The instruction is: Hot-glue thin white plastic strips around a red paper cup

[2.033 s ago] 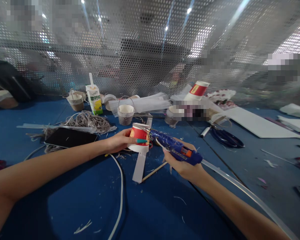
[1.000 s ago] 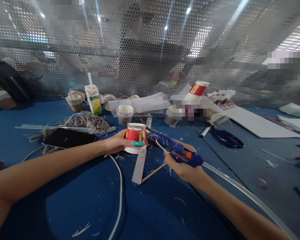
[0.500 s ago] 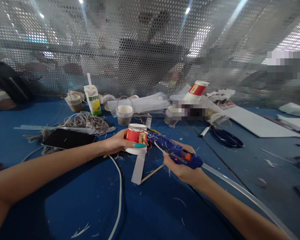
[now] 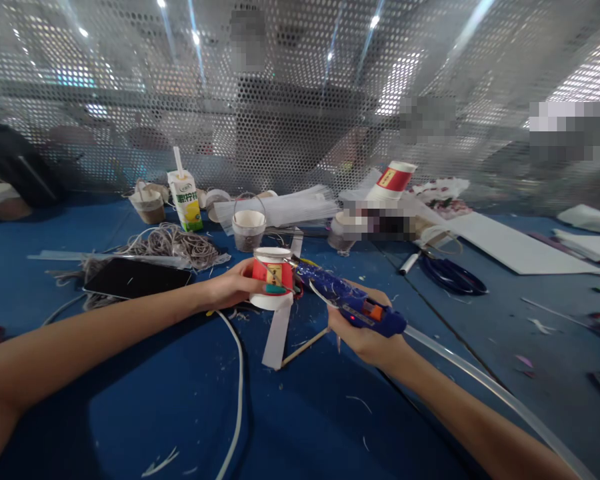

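My left hand [image 4: 237,283] is closed round a small red and white paper cup [image 4: 273,301], its thumb across the front. The cup stays roughly upright just above the blue table. In my right hand [image 4: 360,333] is a blue hot glue gun [image 4: 335,288], with a long clear glue stick [image 4: 473,373] running out of its back. The gun's nozzle points left and meets or nearly meets the cup's upper right side; I cannot tell if they touch. Below the cup lies a white paper strip [image 4: 277,337], with a thin wooden stick [image 4: 305,349] at its near end.
A small handled bucket [image 4: 249,230] and a juice carton [image 4: 188,203] stand behind. Grey twine [image 4: 167,245] and a black phone [image 4: 139,279] lie left. A white cable [image 4: 240,393] crosses the front. Scissors [image 4: 453,275] and a white board [image 4: 520,247] lie right.
The paper cup has turned a little in my left hand, its yellow label shifting left. My right hand and the glue gun have hardly moved.
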Available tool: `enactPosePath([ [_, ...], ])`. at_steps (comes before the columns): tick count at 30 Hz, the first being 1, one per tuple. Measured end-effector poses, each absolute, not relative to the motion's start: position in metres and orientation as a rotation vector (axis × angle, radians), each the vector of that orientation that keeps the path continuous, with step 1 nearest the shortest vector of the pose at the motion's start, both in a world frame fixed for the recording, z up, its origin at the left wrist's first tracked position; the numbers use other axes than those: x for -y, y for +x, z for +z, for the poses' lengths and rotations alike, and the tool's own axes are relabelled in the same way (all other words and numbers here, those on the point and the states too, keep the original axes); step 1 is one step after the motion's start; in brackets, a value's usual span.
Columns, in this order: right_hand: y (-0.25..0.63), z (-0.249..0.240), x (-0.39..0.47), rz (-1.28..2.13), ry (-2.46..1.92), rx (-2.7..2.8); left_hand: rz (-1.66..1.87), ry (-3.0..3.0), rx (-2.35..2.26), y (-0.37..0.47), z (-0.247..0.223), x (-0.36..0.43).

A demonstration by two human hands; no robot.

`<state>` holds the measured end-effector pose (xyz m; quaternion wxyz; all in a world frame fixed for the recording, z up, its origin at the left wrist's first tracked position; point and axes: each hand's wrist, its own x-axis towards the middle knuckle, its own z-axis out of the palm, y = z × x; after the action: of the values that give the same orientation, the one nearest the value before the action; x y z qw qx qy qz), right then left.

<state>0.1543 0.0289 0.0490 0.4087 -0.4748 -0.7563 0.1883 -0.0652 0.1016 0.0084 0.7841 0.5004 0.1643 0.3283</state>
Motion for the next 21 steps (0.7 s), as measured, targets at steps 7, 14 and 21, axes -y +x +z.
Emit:
enactPosePath([
  [7,0.1537,0.0478,-0.0290,0.491,-1.224,1.899,0.694,1.109,-0.378,-0.0662,0.0063,-0.1030],
  [14,0.1534,0.0492,-0.0288,0.470,-1.201,1.908,0.708,1.094,-0.318,-0.0647,0.0075,-0.1027],
  [21,0.1541,0.0504,-0.0297,0.448,-1.198,1.918,0.734,1.098,-0.315,-0.0665,0.0036,-0.1048],
])
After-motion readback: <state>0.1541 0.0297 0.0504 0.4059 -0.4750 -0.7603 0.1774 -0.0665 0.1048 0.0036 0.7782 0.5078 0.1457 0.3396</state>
